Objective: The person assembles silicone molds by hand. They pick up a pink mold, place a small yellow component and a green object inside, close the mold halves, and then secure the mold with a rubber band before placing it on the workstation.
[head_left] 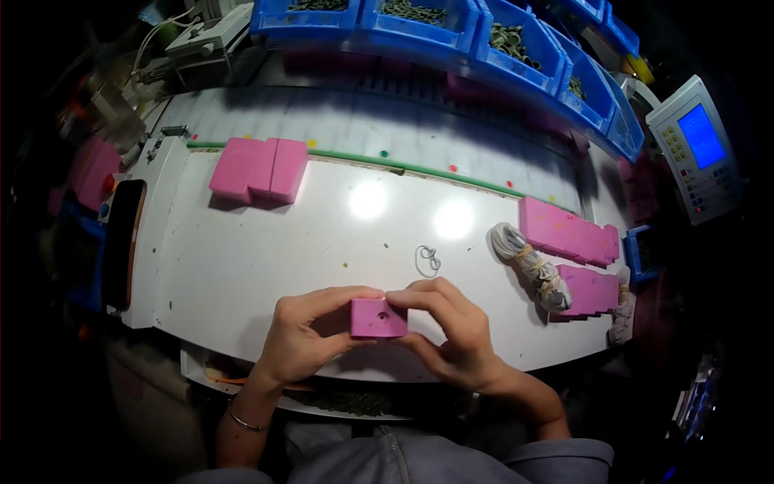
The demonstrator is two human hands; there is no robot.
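Between my two hands, above the near part of the white table, is a small pink block (367,326) with a dark round hole in the face toward me. My left hand (302,335) pinches its left side, thumb below and fingers above. From the other side my right hand (455,335) grips its top and lower right corner with thumb and fingertips. Just beyond the block, a thin white looped cord or wire (419,260) lies on the table.
Pink blocks (246,165) sit at the far left, and rows of more pink blocks (564,230) at right. A bundled grey cable (524,258) lies beside them. Blue bins (419,24) of small parts hang over the back. A control panel (697,149) with a blue screen stands far right.
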